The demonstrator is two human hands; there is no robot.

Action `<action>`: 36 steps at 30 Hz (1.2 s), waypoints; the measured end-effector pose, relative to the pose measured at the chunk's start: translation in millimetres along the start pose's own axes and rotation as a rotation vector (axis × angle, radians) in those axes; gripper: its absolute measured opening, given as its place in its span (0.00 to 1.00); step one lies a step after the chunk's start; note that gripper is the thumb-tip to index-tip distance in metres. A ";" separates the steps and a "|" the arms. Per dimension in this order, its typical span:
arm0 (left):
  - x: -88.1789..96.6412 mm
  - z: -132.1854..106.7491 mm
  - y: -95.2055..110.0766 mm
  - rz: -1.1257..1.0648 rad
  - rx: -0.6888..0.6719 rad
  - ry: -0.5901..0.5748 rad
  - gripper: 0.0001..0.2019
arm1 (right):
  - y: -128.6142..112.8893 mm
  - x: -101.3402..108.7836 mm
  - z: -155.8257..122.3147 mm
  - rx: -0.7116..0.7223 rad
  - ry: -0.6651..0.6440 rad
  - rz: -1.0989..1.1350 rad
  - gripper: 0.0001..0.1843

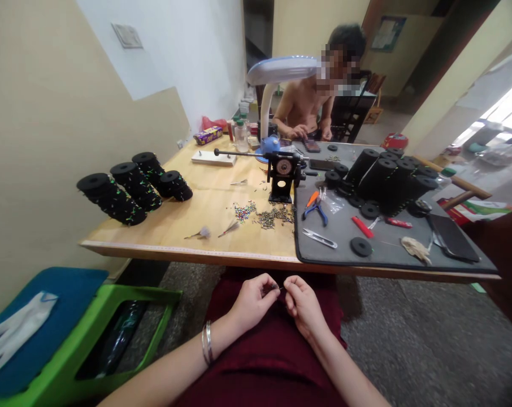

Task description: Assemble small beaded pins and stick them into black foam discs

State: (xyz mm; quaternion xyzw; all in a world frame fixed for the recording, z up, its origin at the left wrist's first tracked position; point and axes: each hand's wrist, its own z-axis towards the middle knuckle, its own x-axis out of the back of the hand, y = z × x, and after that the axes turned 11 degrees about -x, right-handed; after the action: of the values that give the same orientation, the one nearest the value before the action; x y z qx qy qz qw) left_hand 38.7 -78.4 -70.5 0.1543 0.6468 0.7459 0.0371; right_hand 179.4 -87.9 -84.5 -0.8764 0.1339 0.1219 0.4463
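Just above the maroon lap, the left hand and right hand curl nearly shut, fingertips meeting on a tiny dark piece, too small to identify, held close for control.

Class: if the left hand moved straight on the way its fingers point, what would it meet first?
The tiny dark item at its fingertips, then the right hand just beyond; depth is hard to judge here.

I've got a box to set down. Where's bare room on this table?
Bare wood lies between the black rolls and the scattered beads, toward the table's front edge. The grey mat is crowded with tools and standing rolls.
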 end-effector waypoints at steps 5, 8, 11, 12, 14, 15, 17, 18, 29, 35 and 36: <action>0.9 1.7 -1.3 -0.159 0.083 -0.038 0.06 | -2.2 1.0 -1.3 0.007 -0.011 0.043 0.13; 1.3 2.8 -0.5 -0.247 0.120 -0.049 0.07 | -3.0 1.4 -2.8 0.029 0.002 0.019 0.13; 1.2 3.5 -0.5 -0.315 0.142 -0.037 0.10 | -3.4 1.2 -4.2 0.039 0.019 -0.014 0.13; 1.2 3.7 -0.9 -0.309 0.146 -0.036 0.09 | -3.5 1.1 -4.7 0.040 0.022 -0.023 0.13; 1.4 4.0 -2.2 -0.253 0.142 -0.050 0.06 | -3.8 0.9 -5.4 0.041 0.029 -0.047 0.12; 1.6 4.2 -3.0 -0.210 0.135 -0.058 0.04 | -4.1 0.9 -5.7 0.041 0.033 -0.061 0.11; 2.2 4.7 -4.0 -0.110 0.097 -0.066 0.01 | -4.4 0.9 -6.0 0.044 0.039 -0.088 0.11; 2.4 4.8 -4.1 -0.062 0.068 -0.063 0.01 | -4.6 1.0 -6.1 0.046 0.041 -0.101 0.10; 2.6 3.4 1.8 0.082 0.046 -0.057 0.04 | -2.6 3.2 -4.2 0.057 -0.027 -0.196 0.11; 8.4 6.2 4.8 0.012 0.042 -0.033 0.07 | -2.2 7.8 -1.9 0.078 -0.101 -0.246 0.14; 9.6 6.9 5.5 -0.011 0.037 -0.021 0.07 | -2.6 8.1 -2.5 0.073 -0.119 -0.269 0.14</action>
State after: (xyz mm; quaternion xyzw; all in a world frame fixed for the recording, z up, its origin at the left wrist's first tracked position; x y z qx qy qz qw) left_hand 32.3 -70.3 -62.6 0.1592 0.6609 0.7320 0.0453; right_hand 188.1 -89.5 -83.8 -0.8609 -0.0069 0.1078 0.4972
